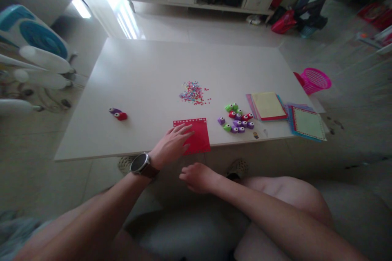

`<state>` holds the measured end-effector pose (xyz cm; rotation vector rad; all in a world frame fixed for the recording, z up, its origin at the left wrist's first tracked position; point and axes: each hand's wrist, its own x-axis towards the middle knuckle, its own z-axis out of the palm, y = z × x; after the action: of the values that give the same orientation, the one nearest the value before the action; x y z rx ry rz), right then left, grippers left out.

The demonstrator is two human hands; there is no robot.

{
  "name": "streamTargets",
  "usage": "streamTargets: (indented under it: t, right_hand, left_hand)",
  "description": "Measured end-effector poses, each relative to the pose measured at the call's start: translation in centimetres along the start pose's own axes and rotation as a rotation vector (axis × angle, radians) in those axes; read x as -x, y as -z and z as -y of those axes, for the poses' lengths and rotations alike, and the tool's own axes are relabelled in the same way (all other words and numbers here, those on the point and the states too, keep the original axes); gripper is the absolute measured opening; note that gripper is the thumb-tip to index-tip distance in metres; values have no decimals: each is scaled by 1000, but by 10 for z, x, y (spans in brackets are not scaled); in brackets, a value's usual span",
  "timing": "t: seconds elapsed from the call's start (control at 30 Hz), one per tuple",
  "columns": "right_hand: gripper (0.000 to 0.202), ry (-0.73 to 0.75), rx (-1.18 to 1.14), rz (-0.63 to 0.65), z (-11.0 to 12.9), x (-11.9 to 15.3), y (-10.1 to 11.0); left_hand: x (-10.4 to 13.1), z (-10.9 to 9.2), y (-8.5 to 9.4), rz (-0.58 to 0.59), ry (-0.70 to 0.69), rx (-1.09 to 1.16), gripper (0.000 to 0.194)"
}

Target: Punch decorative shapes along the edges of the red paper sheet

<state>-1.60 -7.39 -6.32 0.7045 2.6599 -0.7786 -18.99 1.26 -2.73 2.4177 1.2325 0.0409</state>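
My left hand point(172, 143), a watch on its wrist, lies flat with fingers spread on a sheet of red paper point(199, 136) at the table's near edge. A row of small pale shapes runs along the far edge of that sheet. My right hand point(197, 177) hangs just off the table edge, below the paper, with its fingers curled in; whatever they may hold is hidden. Beyond the paper lies a heap of tiny multicoloured paper bits point(193, 93). To the right sits a group of small purple, green and red craft punches point(238, 123).
Two more punches, one purple and one red point(120, 116), lie at the table's left. Stacked coloured paper point(269, 105) and bordered sheets point(308, 123) occupy the right end, the latter overhanging the edge. A pink basket point(317, 80) stands beyond the white table point(137, 69).
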Motion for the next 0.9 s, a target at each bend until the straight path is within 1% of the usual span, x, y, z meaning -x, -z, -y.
streamTargets:
  t: [0.13,0.23,0.3,0.4,0.5,0.57,0.67,0.8,0.9]
  right_hand:
    - [21,-7,-6,8,1,1,3]
    - [22,-7,-9,7,1,2,8]
    - [21,-10,-3,0,0,2,15]
    - [18,5,4,-51,-2,3,26]
    - [16,37,14,-169,-7,4,37]
    - [15,34,29,-252,-11,6,43]
    - [16,-18,30,-340,-19,8,50]
    - [17,-72,11,-358,-26,10,53]
    - [16,-52,23,-338,-27,9,52]
  left_hand:
    - [-1,2,-3,4,-13,39,45]
    - [-2,3,2,16,23,30,34]
    - [-2,3,5,20,57,8,31]
    - [-3,6,6,-9,82,5,42]
    - [-5,10,1,-45,83,22,54]
    - [-6,13,-4,-55,84,33,58]
    - [-6,17,-10,-48,95,36,59]
    - [-7,21,-12,-33,112,16,64]
    - [-7,22,-7,-23,119,-5,64]
